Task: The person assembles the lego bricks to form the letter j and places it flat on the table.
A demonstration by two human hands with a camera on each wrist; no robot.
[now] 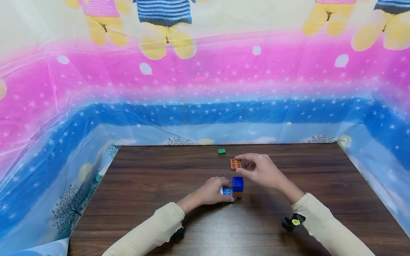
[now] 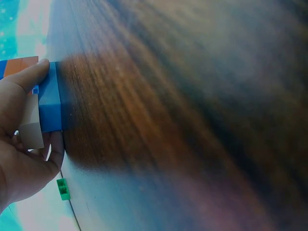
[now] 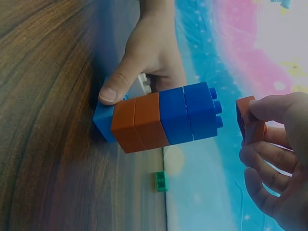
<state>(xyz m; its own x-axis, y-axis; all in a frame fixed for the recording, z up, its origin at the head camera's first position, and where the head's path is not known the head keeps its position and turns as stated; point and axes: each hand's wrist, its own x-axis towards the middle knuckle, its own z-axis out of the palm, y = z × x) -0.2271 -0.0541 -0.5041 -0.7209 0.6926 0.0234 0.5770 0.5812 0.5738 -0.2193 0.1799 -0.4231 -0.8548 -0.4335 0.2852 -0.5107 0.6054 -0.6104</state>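
A tower of toy building bricks stands on the table, with a light blue brick (image 3: 104, 120) at its base. Above that come two orange bricks (image 3: 139, 126), then two dark blue bricks (image 1: 238, 184) with studs on top. A white brick (image 2: 31, 126) sits on the light blue base beside the tower. My left hand (image 1: 211, 191) grips the base, its thumb along the near side and the other fingers partly hidden behind. Between thumb and fingertips, my right hand (image 1: 264, 171) pinches a loose orange brick (image 1: 235, 164), held apart from the tower's top studs.
A small green brick (image 1: 221, 151) lies near the back edge of the dark wooden table (image 1: 153, 170). A patterned cloth (image 1: 205, 113) hangs behind the table and along its sides.
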